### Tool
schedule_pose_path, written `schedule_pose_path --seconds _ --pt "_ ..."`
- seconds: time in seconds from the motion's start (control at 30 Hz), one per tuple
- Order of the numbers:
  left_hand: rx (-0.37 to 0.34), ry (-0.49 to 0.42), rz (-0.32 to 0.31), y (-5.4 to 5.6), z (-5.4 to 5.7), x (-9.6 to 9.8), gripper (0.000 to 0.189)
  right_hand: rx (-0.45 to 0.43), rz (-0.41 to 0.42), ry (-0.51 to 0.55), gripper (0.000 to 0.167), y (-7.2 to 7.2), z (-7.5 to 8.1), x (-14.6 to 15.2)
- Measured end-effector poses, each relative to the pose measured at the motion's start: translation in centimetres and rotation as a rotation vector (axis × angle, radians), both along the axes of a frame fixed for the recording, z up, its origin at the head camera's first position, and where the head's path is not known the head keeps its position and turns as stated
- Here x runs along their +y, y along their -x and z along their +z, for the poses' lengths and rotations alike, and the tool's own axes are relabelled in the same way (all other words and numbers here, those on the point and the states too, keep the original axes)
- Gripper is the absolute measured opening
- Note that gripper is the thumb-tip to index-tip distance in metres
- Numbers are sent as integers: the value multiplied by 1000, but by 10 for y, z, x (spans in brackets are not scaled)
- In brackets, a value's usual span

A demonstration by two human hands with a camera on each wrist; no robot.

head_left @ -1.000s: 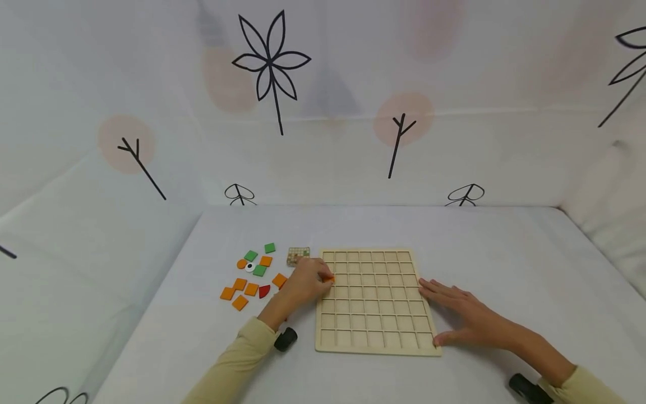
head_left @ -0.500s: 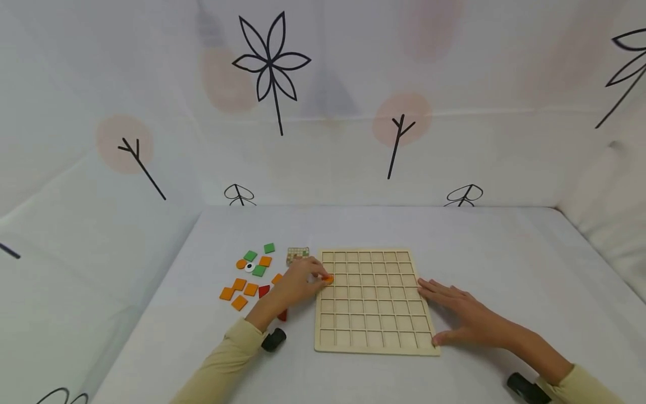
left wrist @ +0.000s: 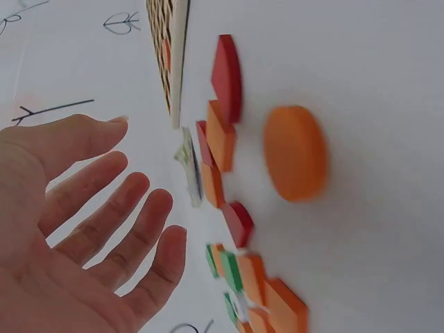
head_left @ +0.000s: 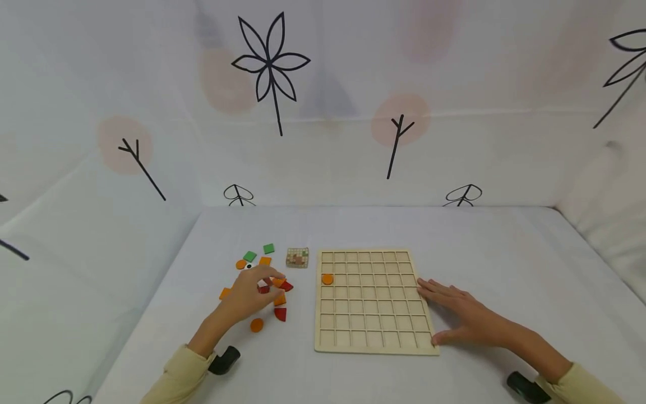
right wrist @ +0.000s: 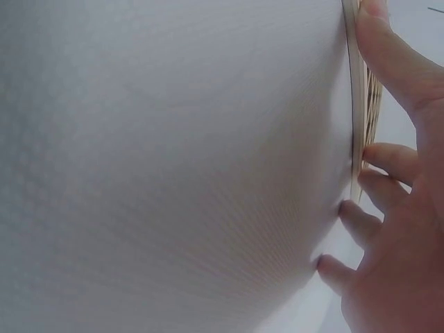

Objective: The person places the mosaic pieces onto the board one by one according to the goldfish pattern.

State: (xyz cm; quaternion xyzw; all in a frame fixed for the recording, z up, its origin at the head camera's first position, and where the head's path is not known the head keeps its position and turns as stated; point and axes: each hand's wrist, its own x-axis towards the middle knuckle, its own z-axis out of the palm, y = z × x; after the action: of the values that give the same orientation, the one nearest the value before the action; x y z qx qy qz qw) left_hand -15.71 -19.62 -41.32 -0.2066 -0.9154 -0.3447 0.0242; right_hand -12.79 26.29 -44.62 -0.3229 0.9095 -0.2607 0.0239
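Note:
A pale wooden grid board [head_left: 378,349] lies in the middle of the table in the head view. An orange disc [head_left: 327,279] sits in a cell of its leftmost column. Over the loose pieces to the left hovers my left hand [head_left: 242,297], with relaxed fingers apart and nothing held; its palm [left wrist: 76,222] fills the lower left of the left wrist view. A second orange disc [head_left: 257,325] and a red quarter-round piece [head_left: 280,314] lie nearest me. My right hand [head_left: 469,320] rests with extended fingers and thumb against the board's right edge.
Orange square tiles [head_left: 264,261], green square tiles [head_left: 249,256] and more red pieces [head_left: 287,287] lie scattered left of the board, some hidden by the left hand. A small patterned card [head_left: 297,257] lies by the board's upper left corner. White printed cloth [head_left: 323,157] stands behind.
My left hand has let go of the orange disc, which now lies on the board, and has moved left over the loose pieces. The right hand has stayed in place.

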Motion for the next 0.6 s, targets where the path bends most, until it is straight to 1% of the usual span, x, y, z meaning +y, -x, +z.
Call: schedule_pose_path --seconds 0.1,0.23,0.33,0.43,0.6 --pt "-35 -10 58 -13 -3 -12 23 -5 -1 0 90 -1 1 0" --pt "-99 17 139 -28 -9 -23 27 -6 -1 2 90 -1 0 0" --pt "-119 36 184 -38 -12 -28 30 13 12 3 89 -1 -1 0" --pt "-132 42 205 -45 -14 -31 31 42 26 3 88 -1 -3 1" --pt "-150 53 198 -51 -17 -33 32 58 24 -8 88 2 -4 2"
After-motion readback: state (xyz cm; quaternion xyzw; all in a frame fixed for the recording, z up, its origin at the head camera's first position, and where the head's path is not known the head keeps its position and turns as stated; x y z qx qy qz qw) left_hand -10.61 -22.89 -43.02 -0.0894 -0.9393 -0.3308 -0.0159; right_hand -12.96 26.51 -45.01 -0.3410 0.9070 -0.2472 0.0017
